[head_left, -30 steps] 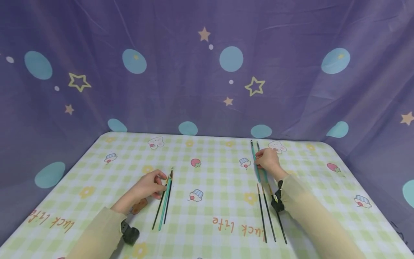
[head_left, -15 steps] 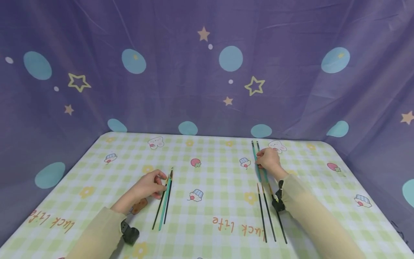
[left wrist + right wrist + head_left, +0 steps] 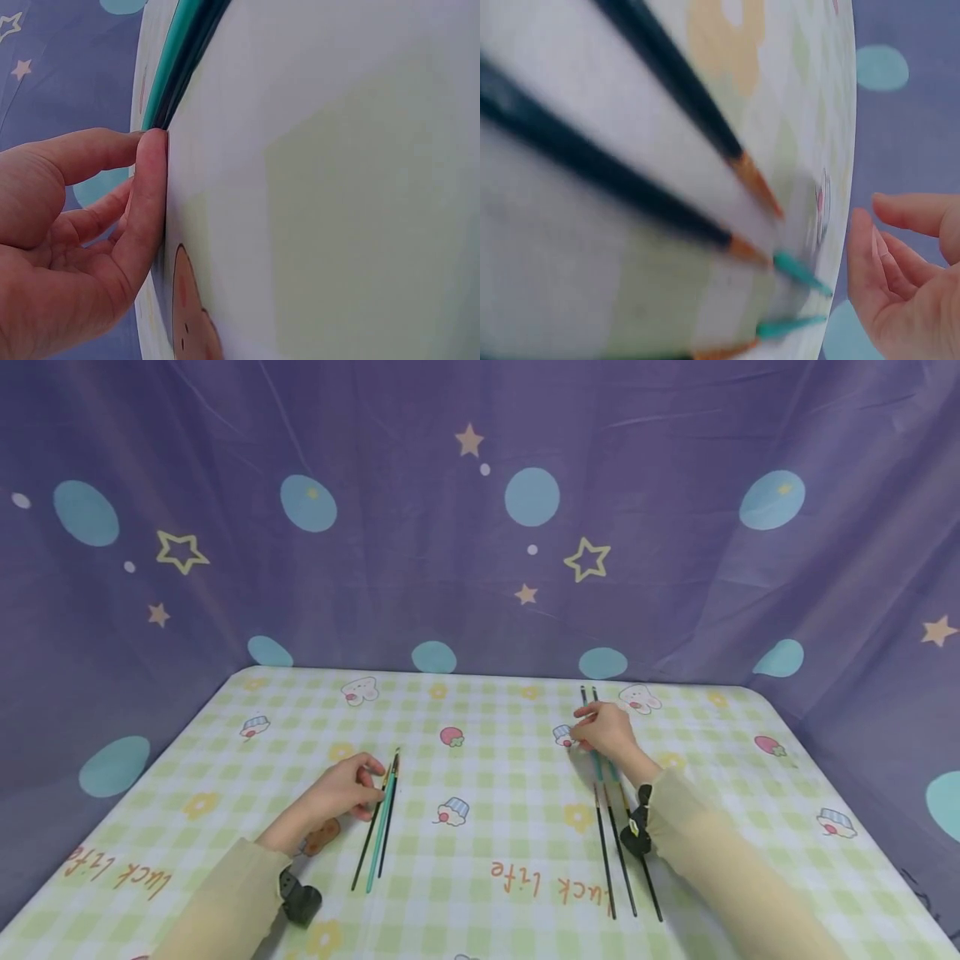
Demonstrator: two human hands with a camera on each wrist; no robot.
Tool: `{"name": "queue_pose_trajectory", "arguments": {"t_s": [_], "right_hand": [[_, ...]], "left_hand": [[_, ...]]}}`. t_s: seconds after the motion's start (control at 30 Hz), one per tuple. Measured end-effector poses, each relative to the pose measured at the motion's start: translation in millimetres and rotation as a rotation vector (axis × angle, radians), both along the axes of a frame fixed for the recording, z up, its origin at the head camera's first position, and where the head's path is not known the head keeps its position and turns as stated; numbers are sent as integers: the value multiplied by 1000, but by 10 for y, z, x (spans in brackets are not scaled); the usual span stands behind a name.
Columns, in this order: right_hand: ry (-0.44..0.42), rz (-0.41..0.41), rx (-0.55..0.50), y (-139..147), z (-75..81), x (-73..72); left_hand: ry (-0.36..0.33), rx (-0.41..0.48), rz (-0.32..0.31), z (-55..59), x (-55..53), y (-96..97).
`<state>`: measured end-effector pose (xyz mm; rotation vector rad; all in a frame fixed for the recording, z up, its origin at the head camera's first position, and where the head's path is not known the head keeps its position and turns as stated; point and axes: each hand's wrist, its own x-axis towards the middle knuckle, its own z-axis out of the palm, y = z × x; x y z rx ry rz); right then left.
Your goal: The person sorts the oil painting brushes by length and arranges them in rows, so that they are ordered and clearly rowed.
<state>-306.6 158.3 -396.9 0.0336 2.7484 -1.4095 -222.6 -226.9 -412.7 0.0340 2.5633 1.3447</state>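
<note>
On the left, my left hand (image 3: 343,789) rests beside a small group of paintbrushes. One teal paintbrush (image 3: 379,843) lies between two black ones, and the thumb tip overlaps the left black paintbrush (image 3: 364,852). In the left wrist view the fingertips (image 3: 153,142) are right at the handles. My right hand (image 3: 607,732) hovers with relaxed fingers over two teal paintbrushes (image 3: 597,767), hiding their middles. The right wrist view shows nothing between that hand's thumb and fingers (image 3: 861,247). Nearer me lie three black paintbrushes (image 3: 606,868) with orange-brown tips, side by side.
A checked green and white tablecloth (image 3: 480,760) with printed cupcakes and flowers covers the table. Behind its far edge hangs a purple curtain (image 3: 420,527). Black wrist cameras (image 3: 302,900) sit at both sleeves.
My right hand has shifted left and come away from the left teal paintbrush on the right side. The left hand has stayed put at its paintbrushes.
</note>
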Motion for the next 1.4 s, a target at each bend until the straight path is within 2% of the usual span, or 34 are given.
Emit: {"name": "queue_pose_trajectory", "arguments": {"t_s": [0.27,0.5,0.73,1.03,1.4], "right_hand": [[-69,73,-133,-351,-24,154],[-84,105,-160,-694,-75,275],[-148,155,-277,-1028,-94,403],[-137,257,-296,-1460,-106,566],[-136,314,-297,-1881,-141,759]], "left_hand": [[2,-13,4,-8,4,-3],[-1,-21,23,-19,-11,-5],[-12,-19,22,-10,-4,-6],[1,-12,20,-8,10,0],[4,-18,30,-11,8,21]]}}
